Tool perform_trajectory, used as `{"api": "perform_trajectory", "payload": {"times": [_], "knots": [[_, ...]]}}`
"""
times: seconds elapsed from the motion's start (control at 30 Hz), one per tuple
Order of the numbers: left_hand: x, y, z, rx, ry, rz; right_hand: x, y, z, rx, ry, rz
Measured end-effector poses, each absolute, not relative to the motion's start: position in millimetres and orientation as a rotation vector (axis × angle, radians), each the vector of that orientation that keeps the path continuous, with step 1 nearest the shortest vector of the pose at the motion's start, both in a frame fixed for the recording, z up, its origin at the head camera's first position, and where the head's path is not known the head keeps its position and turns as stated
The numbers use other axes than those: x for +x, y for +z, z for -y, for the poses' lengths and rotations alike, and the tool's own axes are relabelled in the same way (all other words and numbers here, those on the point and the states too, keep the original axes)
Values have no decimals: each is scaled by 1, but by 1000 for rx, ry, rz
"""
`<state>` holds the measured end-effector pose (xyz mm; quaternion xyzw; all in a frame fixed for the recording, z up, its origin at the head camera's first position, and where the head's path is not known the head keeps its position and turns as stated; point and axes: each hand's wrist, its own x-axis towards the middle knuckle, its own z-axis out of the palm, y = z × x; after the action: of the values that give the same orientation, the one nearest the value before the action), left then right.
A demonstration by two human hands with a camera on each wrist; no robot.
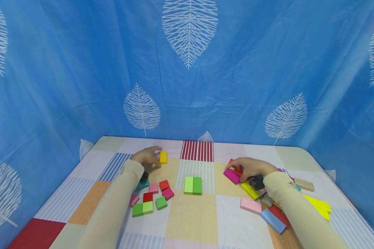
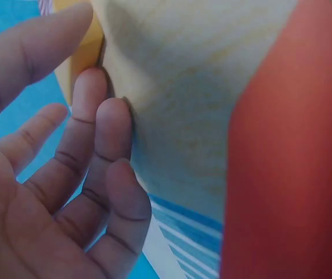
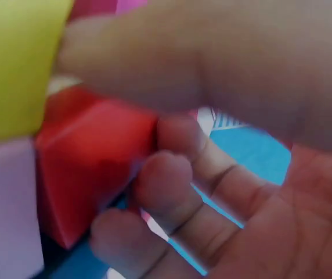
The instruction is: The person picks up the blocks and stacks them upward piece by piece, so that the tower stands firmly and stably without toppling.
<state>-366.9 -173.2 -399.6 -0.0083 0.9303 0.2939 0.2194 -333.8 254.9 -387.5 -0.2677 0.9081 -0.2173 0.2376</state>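
Note:
At the far left of the table my left hand (image 1: 147,155) is spread beside a yellow block (image 1: 163,157). In the left wrist view its thumb and fingertips come close to that block (image 2: 85,49), with the fingers only slightly bent. My right hand (image 1: 250,166) reaches into a pile of blocks on the right. The right wrist view shows its thumb and bent fingers about a red block (image 3: 99,148). Next to those fingers lies a magenta block (image 1: 232,176). A light green block (image 1: 188,185) and a green block (image 1: 197,186) stand side by side mid-table.
Small red, pink and green blocks (image 1: 161,203) lie near the left forearm. Around the right forearm are a yellow block (image 1: 250,191), a pink block (image 1: 250,205), a blue block (image 1: 273,221) and a tan block (image 1: 304,184). A blue curtain (image 1: 237,76) hangs behind the table.

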Motion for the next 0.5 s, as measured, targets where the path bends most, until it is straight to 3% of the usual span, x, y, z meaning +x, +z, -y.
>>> {"api": "perform_trajectory", "payload": {"times": [0.23,0.5], "knots": [[-368,-399,168,-79,773,-2594,-333,-394,-252,-729,-594,-2569],[-370,-404,165,109,795,-2666,-329,-400,-253,-797,-708,-2611]]}}
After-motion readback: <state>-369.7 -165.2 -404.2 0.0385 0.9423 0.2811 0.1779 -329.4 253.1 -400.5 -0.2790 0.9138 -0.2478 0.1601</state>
